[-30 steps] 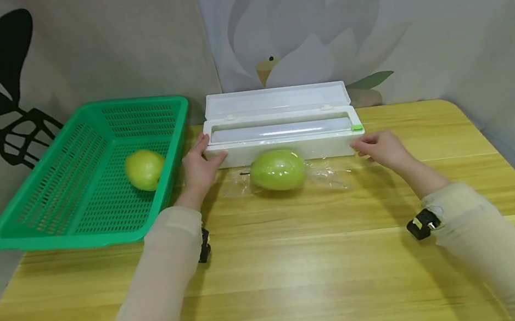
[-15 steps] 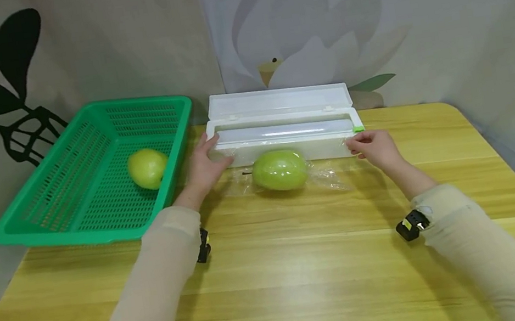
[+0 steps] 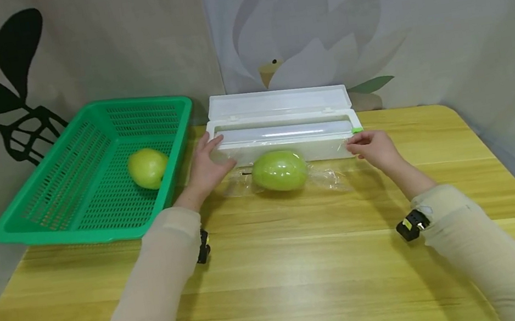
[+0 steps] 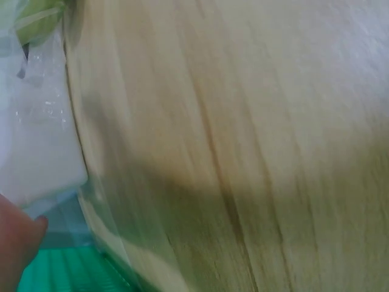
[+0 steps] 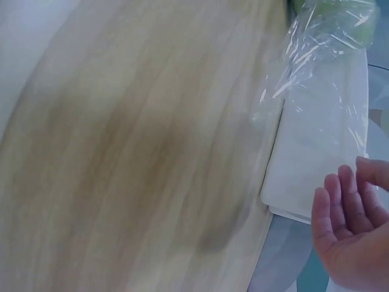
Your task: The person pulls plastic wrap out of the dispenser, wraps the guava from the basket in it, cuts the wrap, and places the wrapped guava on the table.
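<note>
A green pear [image 3: 279, 171] wrapped in clear cling film [image 3: 327, 176] lies on its side before a white cling film dispenser [image 3: 320, 148]. The dispenser's lid [image 3: 279, 103] stands up, and a film roll [image 3: 283, 131] shows inside. My left hand [image 3: 205, 169] is at the dispenser's left end, fingers spread near its top corner and thumb apart by the front face. At the right front corner my right hand [image 3: 376, 149] pinches the film edge between thumb and index finger. In the right wrist view, the other fingers [image 5: 352, 207] are gently bent below the thumb.
Left of the dispenser stands a green plastic basket [image 3: 70, 241] with a yellow-green fruit [image 3: 147, 168] in it. A green slider [image 3: 357, 130] sits at the dispenser's right end. Behind the wooden table [image 3: 296, 288] rises a patterned wall [image 3: 316, 18].
My left hand has shifted right and its fingers have spread off the dispenser's corner. The right hand has moved slightly left along the front face. The pear stays in place.
</note>
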The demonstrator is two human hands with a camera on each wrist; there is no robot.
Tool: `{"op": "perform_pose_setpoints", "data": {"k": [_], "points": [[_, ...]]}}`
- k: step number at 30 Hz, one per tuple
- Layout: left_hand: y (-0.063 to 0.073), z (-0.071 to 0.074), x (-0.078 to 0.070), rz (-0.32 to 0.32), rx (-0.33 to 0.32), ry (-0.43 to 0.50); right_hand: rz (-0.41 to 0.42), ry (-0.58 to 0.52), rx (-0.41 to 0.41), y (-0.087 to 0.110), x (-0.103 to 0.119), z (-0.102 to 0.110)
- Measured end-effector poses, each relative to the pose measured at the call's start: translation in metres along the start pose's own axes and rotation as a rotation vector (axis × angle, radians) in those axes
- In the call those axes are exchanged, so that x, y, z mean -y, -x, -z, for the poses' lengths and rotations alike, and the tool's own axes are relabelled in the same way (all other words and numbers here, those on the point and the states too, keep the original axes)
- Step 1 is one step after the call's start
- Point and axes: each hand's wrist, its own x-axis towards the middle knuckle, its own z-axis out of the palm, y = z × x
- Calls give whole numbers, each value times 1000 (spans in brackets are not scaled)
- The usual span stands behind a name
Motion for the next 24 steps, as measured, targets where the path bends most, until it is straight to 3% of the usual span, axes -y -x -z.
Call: {"op": "perform_pose_setpoints", "data": {"k": [14, 19, 24], "points": [[2, -2, 0, -142, -151, -98, 12, -21, -74, -3, 1, 1], [2, -2, -1, -126, -179, -68, 36, -26, -121, -1, 6, 0], [1, -6, -3, -109, -146, 4, 25, -33, -128, 0, 7, 0]]}}
